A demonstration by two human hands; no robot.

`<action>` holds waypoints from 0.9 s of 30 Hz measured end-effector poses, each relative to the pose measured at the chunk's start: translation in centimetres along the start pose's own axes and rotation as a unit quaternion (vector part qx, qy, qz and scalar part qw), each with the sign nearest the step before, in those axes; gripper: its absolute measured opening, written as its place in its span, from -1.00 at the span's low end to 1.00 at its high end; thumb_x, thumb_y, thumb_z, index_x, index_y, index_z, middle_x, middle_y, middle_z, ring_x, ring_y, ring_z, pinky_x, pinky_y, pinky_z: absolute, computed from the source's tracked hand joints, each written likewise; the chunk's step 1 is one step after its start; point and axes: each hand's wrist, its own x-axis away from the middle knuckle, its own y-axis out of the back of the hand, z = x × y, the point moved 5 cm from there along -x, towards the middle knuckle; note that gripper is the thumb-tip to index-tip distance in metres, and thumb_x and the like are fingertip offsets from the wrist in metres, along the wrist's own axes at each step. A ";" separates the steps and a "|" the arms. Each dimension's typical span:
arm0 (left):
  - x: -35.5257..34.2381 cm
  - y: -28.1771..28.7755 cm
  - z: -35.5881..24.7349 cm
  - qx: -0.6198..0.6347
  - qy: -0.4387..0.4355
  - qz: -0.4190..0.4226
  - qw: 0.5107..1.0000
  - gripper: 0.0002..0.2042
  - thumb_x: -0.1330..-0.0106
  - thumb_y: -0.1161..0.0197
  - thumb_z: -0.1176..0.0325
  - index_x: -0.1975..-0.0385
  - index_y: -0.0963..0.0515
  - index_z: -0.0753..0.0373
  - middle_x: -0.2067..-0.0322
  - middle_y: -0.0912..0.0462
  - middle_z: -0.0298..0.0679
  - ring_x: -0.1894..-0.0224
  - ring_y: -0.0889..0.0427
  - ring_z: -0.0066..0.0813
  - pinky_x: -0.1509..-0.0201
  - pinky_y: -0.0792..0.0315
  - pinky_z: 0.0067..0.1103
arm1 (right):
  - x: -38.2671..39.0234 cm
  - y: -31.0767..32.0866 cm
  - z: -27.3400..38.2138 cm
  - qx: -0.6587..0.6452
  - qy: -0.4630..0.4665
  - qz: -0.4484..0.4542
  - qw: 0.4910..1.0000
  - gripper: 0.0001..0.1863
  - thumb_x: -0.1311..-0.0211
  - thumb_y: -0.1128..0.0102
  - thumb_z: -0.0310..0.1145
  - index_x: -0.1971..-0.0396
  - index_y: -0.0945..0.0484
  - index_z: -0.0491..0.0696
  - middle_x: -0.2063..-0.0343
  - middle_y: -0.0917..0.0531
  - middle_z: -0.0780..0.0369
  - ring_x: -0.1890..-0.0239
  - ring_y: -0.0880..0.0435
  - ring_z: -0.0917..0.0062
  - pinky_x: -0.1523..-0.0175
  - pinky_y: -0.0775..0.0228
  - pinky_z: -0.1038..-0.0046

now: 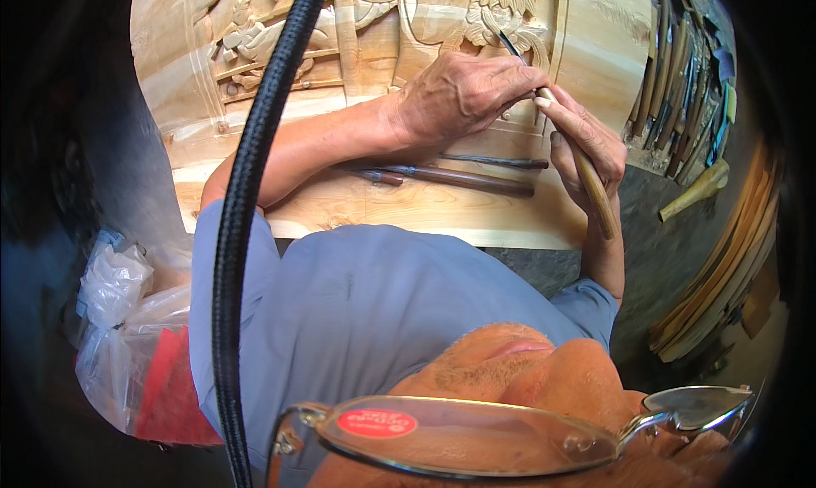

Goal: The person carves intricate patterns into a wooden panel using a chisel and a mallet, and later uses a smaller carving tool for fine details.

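Note:
A pale carved wooden panel [408, 207] with flower and figure relief lies in front of me. My right hand [586, 144] grips the brown wooden handle of a carving chisel [597, 195]. Its thin dark blade points up and left into a carved flower [510, 12]. My left hand [459, 93] lies on the panel and pinches the same chisel near the blade, the forearm crossing the panel from the left. Two other long chisels [463, 178] lie flat on the bare lower part of the panel, just below my left wrist.
Several carving tools [680, 80] lie side by side at the right, and a wooden mallet [699, 190] lies below them. Curved wooden strips [731, 267] lean at the far right. Plastic bags [127, 318] sit at the left. A black cable [255, 190] hangs across the view.

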 end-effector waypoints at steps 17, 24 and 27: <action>0.0 -0.3 0.2 0.014 -0.020 -0.040 0.999 -0.68 -0.36 -0.37 0.50 -0.10 -0.57 0.31 0.23 -0.74 -0.10 0.25 -0.78 -0.12 0.23 -0.68 -0.38 | -1.1 0.3 1.9 0.019 -0.032 -0.017 0.999 -0.65 -0.18 -0.25 -0.71 0.05 -0.77 -0.15 0.08 -0.80 -0.03 0.22 -0.86 0.34 0.11 -0.68 0.43; -0.2 -0.4 0.2 0.019 -0.014 -0.059 0.998 -0.77 -0.44 -0.33 0.35 -0.01 -0.60 0.26 0.32 -0.71 -0.15 0.32 -0.75 -0.18 0.32 -0.64 -0.38 | -1.1 0.4 1.7 0.002 -0.043 -0.020 0.999 -0.66 -0.17 -0.27 -0.71 0.06 -0.76 -0.16 0.10 -0.81 -0.03 0.20 -0.87 0.33 0.12 -0.68 0.43; -0.2 -0.6 0.1 0.007 -0.030 -0.080 0.996 -0.78 -0.44 -0.32 0.35 0.00 -0.61 0.26 0.33 -0.71 -0.15 0.33 -0.75 -0.18 0.32 -0.64 -0.38 | -0.7 0.2 1.3 0.010 -0.016 -0.031 0.999 -0.65 -0.16 -0.29 -0.73 0.06 -0.76 -0.16 0.10 -0.81 -0.04 0.18 -0.87 0.31 0.10 -0.69 0.42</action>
